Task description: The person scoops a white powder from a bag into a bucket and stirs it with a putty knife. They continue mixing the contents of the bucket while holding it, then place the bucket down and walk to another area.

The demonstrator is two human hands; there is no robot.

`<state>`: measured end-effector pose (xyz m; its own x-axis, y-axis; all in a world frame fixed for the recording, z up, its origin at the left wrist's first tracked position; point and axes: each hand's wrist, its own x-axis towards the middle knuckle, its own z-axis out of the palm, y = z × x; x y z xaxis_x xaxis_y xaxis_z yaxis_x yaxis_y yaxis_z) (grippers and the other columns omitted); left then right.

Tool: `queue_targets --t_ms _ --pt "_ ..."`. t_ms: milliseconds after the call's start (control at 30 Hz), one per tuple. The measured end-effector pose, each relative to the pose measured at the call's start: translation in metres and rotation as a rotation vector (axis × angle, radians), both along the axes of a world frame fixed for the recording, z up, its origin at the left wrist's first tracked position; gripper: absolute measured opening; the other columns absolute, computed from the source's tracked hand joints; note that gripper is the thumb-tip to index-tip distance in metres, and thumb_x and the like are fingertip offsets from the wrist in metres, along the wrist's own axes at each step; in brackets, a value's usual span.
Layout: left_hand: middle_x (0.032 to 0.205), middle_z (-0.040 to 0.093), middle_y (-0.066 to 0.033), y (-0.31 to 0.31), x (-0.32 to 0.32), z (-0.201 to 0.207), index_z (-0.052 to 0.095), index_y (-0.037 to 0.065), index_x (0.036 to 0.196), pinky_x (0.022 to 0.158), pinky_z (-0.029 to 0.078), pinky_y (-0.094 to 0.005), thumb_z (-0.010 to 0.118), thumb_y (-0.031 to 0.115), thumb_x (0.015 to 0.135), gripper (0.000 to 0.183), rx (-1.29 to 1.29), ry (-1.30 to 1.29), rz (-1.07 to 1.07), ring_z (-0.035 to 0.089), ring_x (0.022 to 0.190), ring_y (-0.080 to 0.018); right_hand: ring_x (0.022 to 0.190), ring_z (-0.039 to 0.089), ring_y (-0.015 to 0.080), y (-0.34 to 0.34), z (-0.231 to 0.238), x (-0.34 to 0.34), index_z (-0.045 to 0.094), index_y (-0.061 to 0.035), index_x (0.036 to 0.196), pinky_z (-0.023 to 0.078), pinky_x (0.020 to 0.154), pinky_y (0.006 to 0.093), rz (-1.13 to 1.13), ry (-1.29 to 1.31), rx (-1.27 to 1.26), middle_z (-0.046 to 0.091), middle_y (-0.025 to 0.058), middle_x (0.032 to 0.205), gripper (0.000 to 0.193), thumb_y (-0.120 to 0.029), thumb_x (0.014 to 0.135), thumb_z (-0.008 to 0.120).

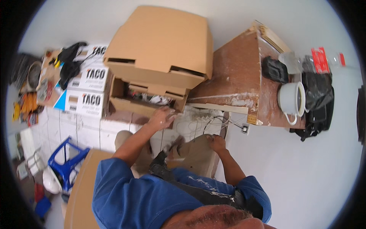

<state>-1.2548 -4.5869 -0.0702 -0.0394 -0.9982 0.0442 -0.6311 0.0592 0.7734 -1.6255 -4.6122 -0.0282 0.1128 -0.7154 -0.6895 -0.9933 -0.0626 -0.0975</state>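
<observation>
A large brown cardboard box point(160, 42) stands in front of me with a long opening low on its near side. Inside that lower section point(131, 107) lie whitish and coloured items too jumbled to name. My left hand point(162, 118) is at the near edge of the opening, its fingers bent over the cardboard near the right corner. My right hand point(217, 143) rests by my right knee with the fingers curled in. A small dark spot shows at its fingertips, but I cannot make out what it holds. Thin cables point(215, 120) lie on the floor just beyond it.
White printed cartons point(85, 102) are stacked to the left. A brown wooden cabinet point(228, 76) on the right carries a white enamel pot point(288, 99), plastic bottles and black bags. A wall socket point(244, 128) is below it. A blue plastic stool point(68, 160) lies at the left.
</observation>
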Motion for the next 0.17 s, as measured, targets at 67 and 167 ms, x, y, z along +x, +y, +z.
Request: queue_targets --t_ms 67,167 --pt "0.098 0.070 -0.0192 -0.015 -0.005 -0.028 0.072 0.004 0.107 0.089 0.054 -0.0469 0.077 0.030 0.086 0.034 -0.167 0.074 0.026 0.067 0.096 -0.0379 0.115 0.061 0.0422 -0.015 -0.022 0.006 0.066 -0.0044 0.126 0.048 0.103 0.0485 -0.029 -0.040 -0.100 0.064 0.0252 0.126 0.051 -0.046 0.096 0.061" --pt "0.098 0.069 -0.0191 -0.032 -0.006 -0.040 0.072 0.004 0.105 0.089 0.054 -0.0468 0.080 0.030 0.083 0.035 -0.276 0.145 -0.019 0.068 0.096 -0.0361 0.131 0.050 0.0420 -0.004 -0.091 -0.005 0.065 -0.0084 0.129 0.040 0.112 0.0471 -0.091 -0.136 -0.384 0.054 0.0213 0.143 0.059 -0.053 0.091 0.066"
